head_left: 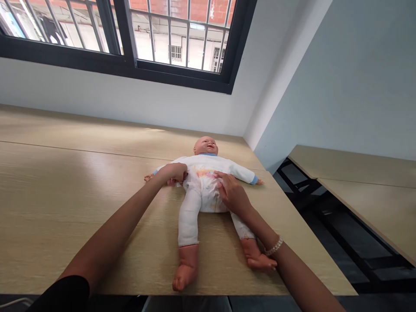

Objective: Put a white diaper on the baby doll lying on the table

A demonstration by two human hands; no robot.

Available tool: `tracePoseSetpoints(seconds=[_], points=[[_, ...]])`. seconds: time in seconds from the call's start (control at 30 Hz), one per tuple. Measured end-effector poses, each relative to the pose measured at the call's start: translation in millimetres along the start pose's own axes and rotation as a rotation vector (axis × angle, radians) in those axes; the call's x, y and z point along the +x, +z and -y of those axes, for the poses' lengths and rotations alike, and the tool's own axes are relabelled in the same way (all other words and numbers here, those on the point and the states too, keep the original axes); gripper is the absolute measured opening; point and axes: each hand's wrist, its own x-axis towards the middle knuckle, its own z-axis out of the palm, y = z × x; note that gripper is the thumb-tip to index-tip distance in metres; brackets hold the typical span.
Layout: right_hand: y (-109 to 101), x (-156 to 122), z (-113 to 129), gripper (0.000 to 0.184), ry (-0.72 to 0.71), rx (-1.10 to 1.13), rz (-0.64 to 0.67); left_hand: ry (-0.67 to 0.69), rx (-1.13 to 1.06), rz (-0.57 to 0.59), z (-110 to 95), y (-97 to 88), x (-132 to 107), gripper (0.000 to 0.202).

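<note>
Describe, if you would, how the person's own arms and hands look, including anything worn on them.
The left hand is bare, and its arm runs up into a short black sleeve. The right hand is bare too, with a bracelet of pale beads around its wrist.

Baby doll [202, 190] lies on its back, head at 12 o'clock, in a stained white sleeper [208, 164], arms outspread, bare feet toward 6 o'clock.
</note>
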Motion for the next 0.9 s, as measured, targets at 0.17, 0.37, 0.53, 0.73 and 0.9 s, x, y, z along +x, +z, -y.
tracePoseSetpoints(seconds=[0.17,0.37,0.53,0.73,0.9], points=[[-4.4,0.9,0.5,0.036,-0.049,-0.031,0.046,-0.020,0.053,-0.003,-3.3,5.0,7.7,0.004],[-14.2,24.4,16.3,0.035,-0.160,-0.026,0.227,-0.017,0.071,-0.005,-4.2,6.1,19.2,0.010],[-0.6,55.5,21.2,0.035,-0.234,-0.038,0.477,-0.068,0.035,-0.019,-7.0,4.2,15.0,0.012],[15.5,64.6,12.6,0.032,-0.181,-0.024,0.553,-0.071,-0.077,0.042,-1.6,5.0,13.8,0.011],[16.2,62.1,16.1,0.031,-0.144,-0.031,0.527,-0.019,-0.228,0.069,13.6,5.0,18.1,0.019]])
